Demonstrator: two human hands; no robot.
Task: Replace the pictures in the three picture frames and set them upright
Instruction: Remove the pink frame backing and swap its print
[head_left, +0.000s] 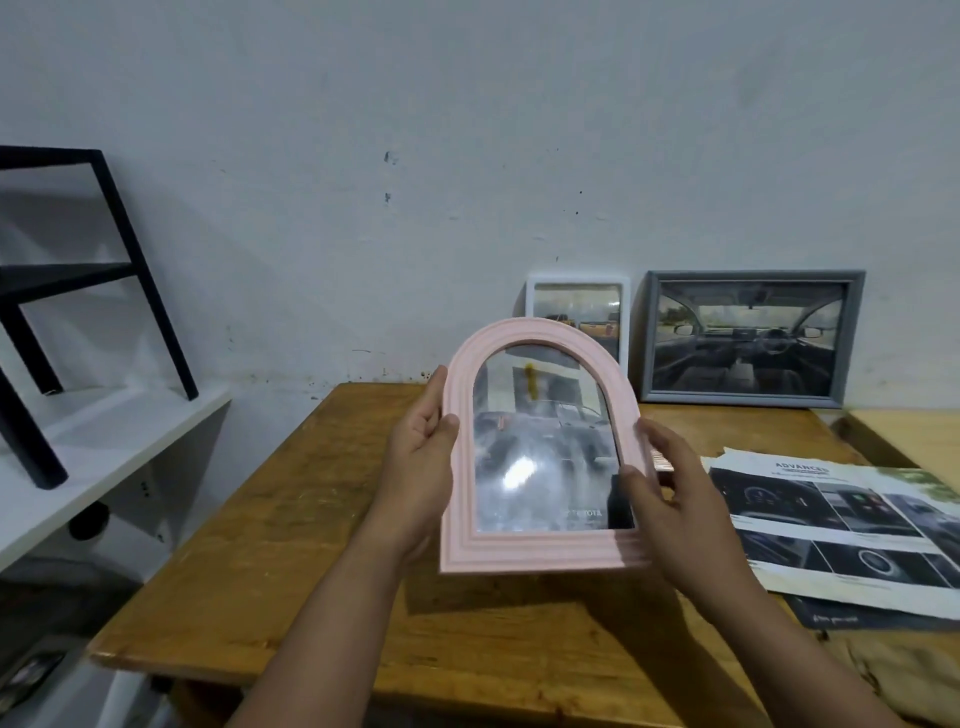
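A: What does the head view show?

B: Both hands hold a pink arched frame (540, 447) up above the wooden worktop (291, 525), its glass toward the camera. The left hand (423, 462) clasps the left edge, thumb on the front rim and fingers behind. The right hand (675, 499) grips the right edge, thumb curled onto the glass near the lower corner.

A: And the other frames?

B: A white frame (579, 312) and a grey frame (750, 338) stand upright at the back of the worktop against the wall, just beside each other. Both hold car pictures. The pink one partly covers the white.

A: Anything else?

B: Printed car brochure sheets (852, 525) lie on the worktop to the right. A black metal rack (104, 270) stands on a white shelf (130, 441) to the left.
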